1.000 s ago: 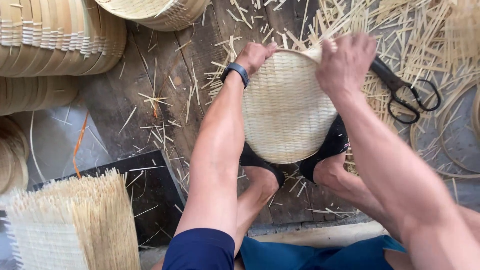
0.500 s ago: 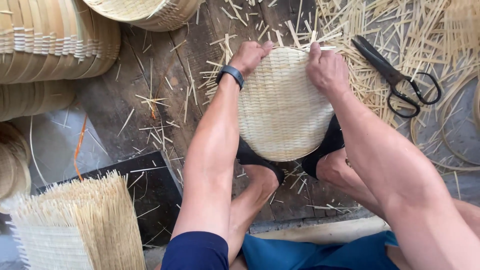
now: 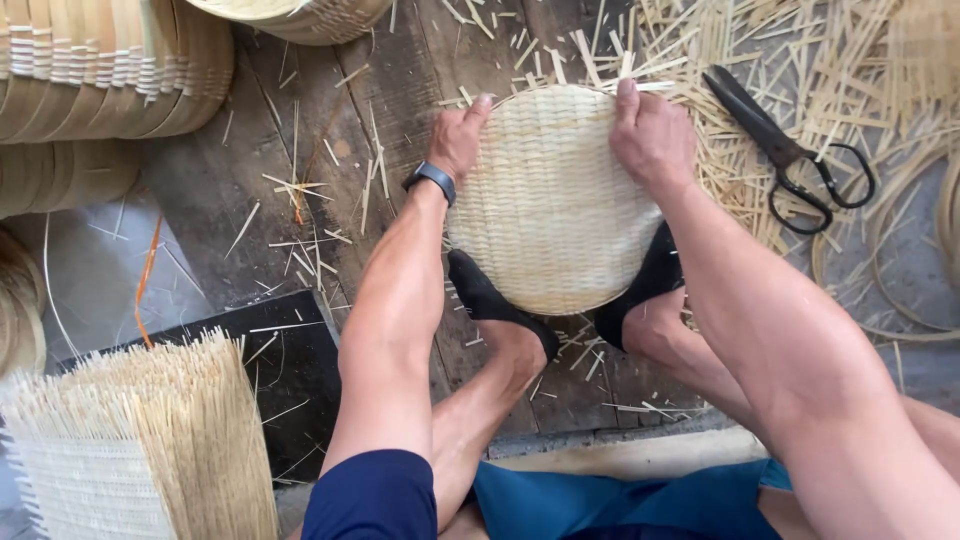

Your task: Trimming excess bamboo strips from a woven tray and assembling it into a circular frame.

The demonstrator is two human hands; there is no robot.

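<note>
A round woven bamboo tray [image 3: 548, 210] lies upside down on the wooden floor, braced at its near edge by my two black-socked feet. My left hand [image 3: 457, 137], with a dark band on the wrist, grips the tray's upper left rim. My right hand [image 3: 652, 135] presses on the upper right rim, fingers curled over the edge. Both arms reach forward over my knees.
Black scissors [image 3: 786, 152] lie to the right among scattered bamboo strips [image 3: 700, 60]. Stacks of finished woven trays [image 3: 100, 70] stand at upper left. A square woven mat with loose ends [image 3: 140, 450] sits at lower left. Bamboo hoops [image 3: 890, 300] lie at right.
The tray has been turned and lowered flatter between my feet. My right hand has slid from the far right rim toward the top edge.
</note>
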